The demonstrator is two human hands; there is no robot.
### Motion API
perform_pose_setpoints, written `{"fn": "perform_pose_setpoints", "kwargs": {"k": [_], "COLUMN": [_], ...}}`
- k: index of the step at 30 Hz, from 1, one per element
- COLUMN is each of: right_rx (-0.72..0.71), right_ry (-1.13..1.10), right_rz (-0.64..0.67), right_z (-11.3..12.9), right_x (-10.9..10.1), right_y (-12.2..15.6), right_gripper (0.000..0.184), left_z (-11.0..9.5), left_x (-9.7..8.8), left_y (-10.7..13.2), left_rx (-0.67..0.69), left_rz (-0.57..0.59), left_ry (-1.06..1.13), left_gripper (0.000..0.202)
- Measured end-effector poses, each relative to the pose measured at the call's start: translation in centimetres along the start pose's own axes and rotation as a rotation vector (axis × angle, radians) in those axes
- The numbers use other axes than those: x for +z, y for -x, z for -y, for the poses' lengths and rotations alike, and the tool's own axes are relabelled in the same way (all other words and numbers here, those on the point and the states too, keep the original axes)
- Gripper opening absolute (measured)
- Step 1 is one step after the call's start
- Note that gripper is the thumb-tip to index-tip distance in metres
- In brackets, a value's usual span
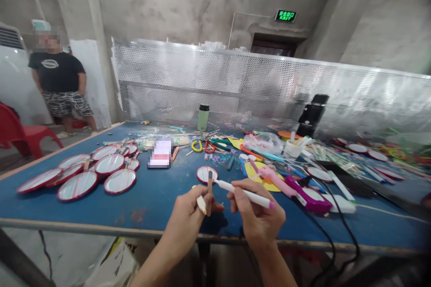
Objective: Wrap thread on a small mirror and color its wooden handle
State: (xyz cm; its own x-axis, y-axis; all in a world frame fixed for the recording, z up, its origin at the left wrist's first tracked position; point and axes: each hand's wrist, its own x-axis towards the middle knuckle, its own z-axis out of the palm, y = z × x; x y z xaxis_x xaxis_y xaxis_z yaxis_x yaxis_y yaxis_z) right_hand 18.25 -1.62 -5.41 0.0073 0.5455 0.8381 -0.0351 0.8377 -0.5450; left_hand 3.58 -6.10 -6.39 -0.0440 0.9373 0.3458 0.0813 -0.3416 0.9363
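My left hand (191, 210) is closed, pinching a flat wooden stick (209, 187) upright. A small white tapered piece (201, 205), perhaps a pen cap, also sticks out between its fingers. Behind the stick's top shows a round white disc (203, 173) with a red rim; whether the two are joined I cannot tell. My right hand (261, 215) grips a white marker pen (251, 194) with a pink end. The pen's tip points left, close beside the stick; I cannot tell if they touch.
Red-rimmed discs (79, 184) lie piled at the left, near a phone (160, 152). A green bottle (203, 118) stands at the back. On the right are a pink glue gun (272, 176), a purple device (308, 195), cables and scattered sticks. A person (59, 71) stands far left.
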Motion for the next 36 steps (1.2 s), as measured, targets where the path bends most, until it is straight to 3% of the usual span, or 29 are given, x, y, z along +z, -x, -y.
{"fn": "perform_pose_setpoints", "kwargs": {"k": [12,36], "right_rx": [-0.247,-0.344], "right_ry": [0.241,0.343], "right_rz": [0.084,0.082], "right_z": [0.41,0.19], "right_x": [0.11,0.13], "right_y": [0.52,0.48], "right_gripper": [0.024,0.024], "left_z": [0.03,0.09], "left_x": [-0.13,-0.01], "left_y": [-0.09,-0.03], "left_rx": [0.065,0.047], "left_rz": [-0.011,-0.008], "left_ry": [-0.166,-0.123], "left_gripper": [0.028,0.027]}}
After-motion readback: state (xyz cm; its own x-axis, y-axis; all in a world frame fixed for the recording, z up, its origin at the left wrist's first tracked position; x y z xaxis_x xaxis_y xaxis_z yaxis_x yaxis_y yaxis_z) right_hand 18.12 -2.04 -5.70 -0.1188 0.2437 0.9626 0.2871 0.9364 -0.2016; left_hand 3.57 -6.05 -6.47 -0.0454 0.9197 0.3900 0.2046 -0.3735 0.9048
